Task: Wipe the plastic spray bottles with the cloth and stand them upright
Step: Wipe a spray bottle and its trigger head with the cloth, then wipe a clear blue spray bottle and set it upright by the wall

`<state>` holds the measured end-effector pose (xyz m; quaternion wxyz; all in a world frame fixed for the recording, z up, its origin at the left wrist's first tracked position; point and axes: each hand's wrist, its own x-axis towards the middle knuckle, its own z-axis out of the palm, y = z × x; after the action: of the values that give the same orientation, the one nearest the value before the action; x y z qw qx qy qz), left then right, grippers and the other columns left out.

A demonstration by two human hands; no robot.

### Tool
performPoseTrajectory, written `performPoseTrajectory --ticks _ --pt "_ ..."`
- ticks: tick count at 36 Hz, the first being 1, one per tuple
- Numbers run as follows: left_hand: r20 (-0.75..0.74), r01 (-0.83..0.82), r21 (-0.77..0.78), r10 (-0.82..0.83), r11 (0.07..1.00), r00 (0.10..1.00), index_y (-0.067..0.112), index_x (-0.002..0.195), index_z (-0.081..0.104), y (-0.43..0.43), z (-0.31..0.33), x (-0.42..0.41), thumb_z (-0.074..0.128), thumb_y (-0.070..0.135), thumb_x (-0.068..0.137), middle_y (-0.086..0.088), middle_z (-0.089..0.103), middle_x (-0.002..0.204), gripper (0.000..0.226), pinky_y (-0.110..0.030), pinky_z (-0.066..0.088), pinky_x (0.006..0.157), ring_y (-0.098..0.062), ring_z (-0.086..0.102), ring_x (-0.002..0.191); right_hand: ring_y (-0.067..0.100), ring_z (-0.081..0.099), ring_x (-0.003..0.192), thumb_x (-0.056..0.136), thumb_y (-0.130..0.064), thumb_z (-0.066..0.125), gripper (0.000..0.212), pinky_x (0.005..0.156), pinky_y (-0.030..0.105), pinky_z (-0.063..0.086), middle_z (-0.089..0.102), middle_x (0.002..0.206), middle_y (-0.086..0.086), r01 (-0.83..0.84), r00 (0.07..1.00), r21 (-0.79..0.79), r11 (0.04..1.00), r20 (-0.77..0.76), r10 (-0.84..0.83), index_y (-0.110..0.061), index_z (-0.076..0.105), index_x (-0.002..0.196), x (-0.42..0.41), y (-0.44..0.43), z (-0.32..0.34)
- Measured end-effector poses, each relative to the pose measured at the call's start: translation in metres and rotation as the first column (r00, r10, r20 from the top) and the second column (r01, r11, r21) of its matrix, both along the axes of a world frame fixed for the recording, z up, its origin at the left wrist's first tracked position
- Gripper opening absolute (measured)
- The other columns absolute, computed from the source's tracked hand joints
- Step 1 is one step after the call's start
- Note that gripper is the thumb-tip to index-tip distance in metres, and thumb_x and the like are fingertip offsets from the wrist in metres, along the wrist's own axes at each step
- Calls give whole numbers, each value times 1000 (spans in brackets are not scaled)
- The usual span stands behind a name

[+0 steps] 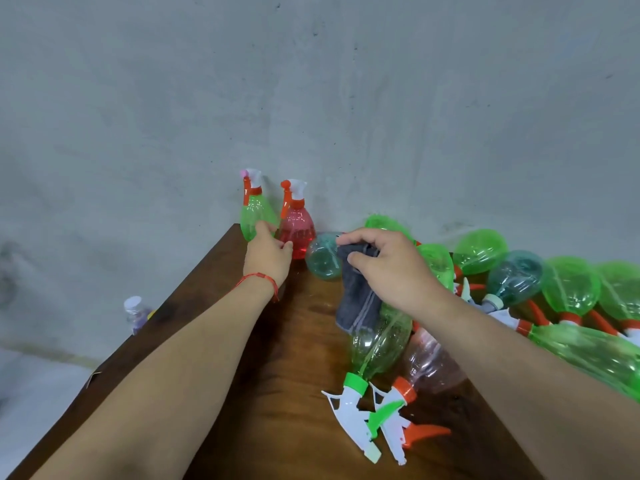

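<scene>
- your left hand [268, 252] is stretched out to the far left corner of the worktop [277, 375]. its grip is apart, the fingers loosely extended, and the fingertips [262, 229] touch the low wall of the upright green bottle [258, 211]. the thumb lies just beside the upright red bottle [297, 226].
- a red string bracelet [266, 279] circles that wrist.
- the upright green bottle and the upright red bottle stand side by side at the far edge, against the grey wall [311, 98]. each has a white spray head and an orange trigger, nozzle turned left.
- your right hand [391, 268] hovers to the right of them, its grip clamped on the grey cloth [356, 303], which is bunched between the thumb and curled fingers. the rest of the cloth hangs down, and its lower edge lies in front of the pale green bottle [379, 341].
- a teal bottle [323, 258] lies on its side just right of the red one, its base turned toward you. the top of the cloth covers its right edge.
- the pale green bottle, with a green collar and green trigger, lies on its side with its spray head pointing near. a pink bottle [429, 362] with an orange collar and orange trigger lies touching it on the right, pointing the same way.
- a heap of lying bottles [568, 289], mostly green with some teal, fills the right side of the worktop along the wall.
- a small clear bottle [135, 311] with a white cap stands beyond the left edge of the worktop, lower down.
</scene>
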<state>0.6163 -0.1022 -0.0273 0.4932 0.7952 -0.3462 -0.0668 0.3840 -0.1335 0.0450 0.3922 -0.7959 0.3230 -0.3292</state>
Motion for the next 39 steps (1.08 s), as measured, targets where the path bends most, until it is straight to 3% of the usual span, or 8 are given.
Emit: performPoseTrajectory --ticks 8,11,14,18,24,28,33,39 --pt "-20 -40 -82 38 996 999 20 113 56 -11 -2 -15 64 29 103 13 67 91 16 -36 55 88 -23 71 96 -6 68 81 96 -10 69 32 68 8 46 75 102 -21 -1 1000 -1 1000 15 1 -37 81 109 -22 -3 8" --pt "165 65 -105 -47 992 985 22 114 58 -12 -1 -31 60 27 105 6 68 100 10 -35 53 83 -19 66 93 -2 71 80 96 -8 69 33 73 13 53 79 100 -16 2 997 51 999 76 -6 -36 82 107 -36 -3 12" --pt "326 226 -62 -194 972 925 20 121 64 -20 6 -35 51 25 108 1 69 114 19 -43 56 96 -22 65 107 4 75 87 96 -10 69 33 91 33 61 79 101 -16 17 996 77 997 84 -24 -40 82 106 -46 -4 11" --pt "150 316 141 -336 938 930 20 152 48 -27 17 -35 39 40 114 -9 62 147 44 -40 44 114 -28 59 136 10 76 95 94 -12 70 34 99 46 60 79 107 -18 38 997 76 996 67 -43 -42 81 105 -56 -3 8" --pt "95 318 204 -342 926 935 18 157 41 -31 15 -37 44 52 110 -11 50 160 58 -39 39 116 -28 53 143 18 75 98 96 -13 70 35 97 49 60 78 106 -21 38 997 69 997 59 -42 -45 81 106 -76 0 13" --pt "162 269 281 -322 921 933 19 151 45 -31 17 -44 70 68 90 -7 56 145 83 -38 47 107 -28 60 130 11 74 97 96 -13 69 35 96 47 61 77 107 -22 47 997 73 996 56 -51 -45 80 105 -83 2 16" --pt "197 188 425 -293 885 935 22 145 44 -22 24 -54 78 61 83 -11 58 129 81 -41 53 98 -36 64 114 8 72 102 93 -17 76 31 99 46 60 75 110 -27 68 994 83 994 79 -74 -43 78 109 -88 10 18" --pt "-86 235 145 -224 961 971 29 123 53 8 32 -74 82 56 76 -2 70 112 62 -42 65 84 -24 72 93 17 73 99 84 -25 88 24 95 52 60 72 107 -14 115 974 147 983 178 -140 -39 72 96 -104 21 23"
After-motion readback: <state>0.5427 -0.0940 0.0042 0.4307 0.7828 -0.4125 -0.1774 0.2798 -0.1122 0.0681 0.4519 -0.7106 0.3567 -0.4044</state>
